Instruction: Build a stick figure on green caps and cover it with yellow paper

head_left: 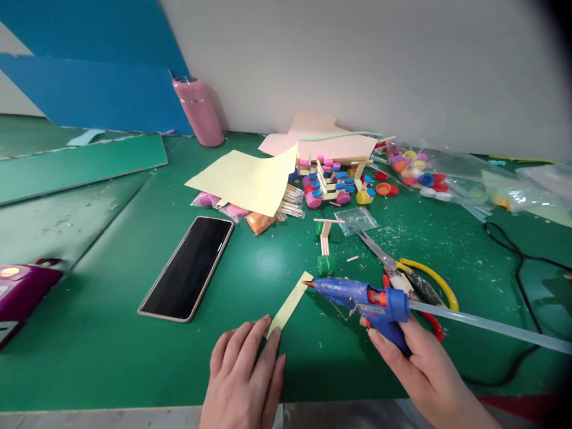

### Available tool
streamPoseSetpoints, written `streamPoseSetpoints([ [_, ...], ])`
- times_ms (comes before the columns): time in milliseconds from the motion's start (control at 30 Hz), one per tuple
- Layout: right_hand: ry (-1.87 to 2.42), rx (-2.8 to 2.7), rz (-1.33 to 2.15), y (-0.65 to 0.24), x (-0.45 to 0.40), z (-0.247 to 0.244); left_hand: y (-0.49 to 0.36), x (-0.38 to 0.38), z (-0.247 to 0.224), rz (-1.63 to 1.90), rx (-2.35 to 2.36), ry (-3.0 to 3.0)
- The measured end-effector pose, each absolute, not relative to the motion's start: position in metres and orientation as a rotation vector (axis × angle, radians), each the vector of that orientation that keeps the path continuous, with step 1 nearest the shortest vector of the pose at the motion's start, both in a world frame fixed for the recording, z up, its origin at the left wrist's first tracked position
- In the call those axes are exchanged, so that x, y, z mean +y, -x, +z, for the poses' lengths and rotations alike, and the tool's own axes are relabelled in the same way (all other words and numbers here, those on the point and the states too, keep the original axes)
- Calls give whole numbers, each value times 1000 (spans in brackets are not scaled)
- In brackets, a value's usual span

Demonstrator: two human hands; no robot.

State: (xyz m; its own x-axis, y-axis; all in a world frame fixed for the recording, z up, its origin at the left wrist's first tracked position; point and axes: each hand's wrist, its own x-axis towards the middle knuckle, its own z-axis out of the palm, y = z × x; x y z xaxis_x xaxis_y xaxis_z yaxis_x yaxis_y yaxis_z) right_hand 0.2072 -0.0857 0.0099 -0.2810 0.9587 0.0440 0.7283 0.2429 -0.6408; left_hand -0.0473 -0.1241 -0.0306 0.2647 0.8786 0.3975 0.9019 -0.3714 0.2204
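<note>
My right hand (424, 363) is closed around the handle of a blue hot glue gun (357, 295). A long clear glue stick (487, 325) sticks out of the gun's back. The gun's nozzle meets the far end of a pale yellow paper strip (288, 304), though I cannot tell whether glue is on it. With its fingertips, my left hand (245, 369) holds the near end of that strip against the green table. Just beyond the nozzle stands a small stick frame (326, 238) with green round caps (326, 265).
A phone (187, 268) lies left of the strip. Scissors (402, 265) and pliers with red handles (431, 322) lie behind the glue gun. Farther back are a yellow paper sheet (250, 179), several capped stick pieces (330, 185), bagged caps (420, 173) and a pink bottle (201, 113). A black cable (521, 286) runs at right.
</note>
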Motion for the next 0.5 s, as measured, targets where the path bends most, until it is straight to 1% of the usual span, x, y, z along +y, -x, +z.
streamPoseSetpoints([
  [233,1419,-2183,856,-190,-92,17,51,-124,-29,-648,-1698,2505],
  [500,1376,-2229,824,-181,-87,16,53,-129,-32,-683,-1640,2502],
])
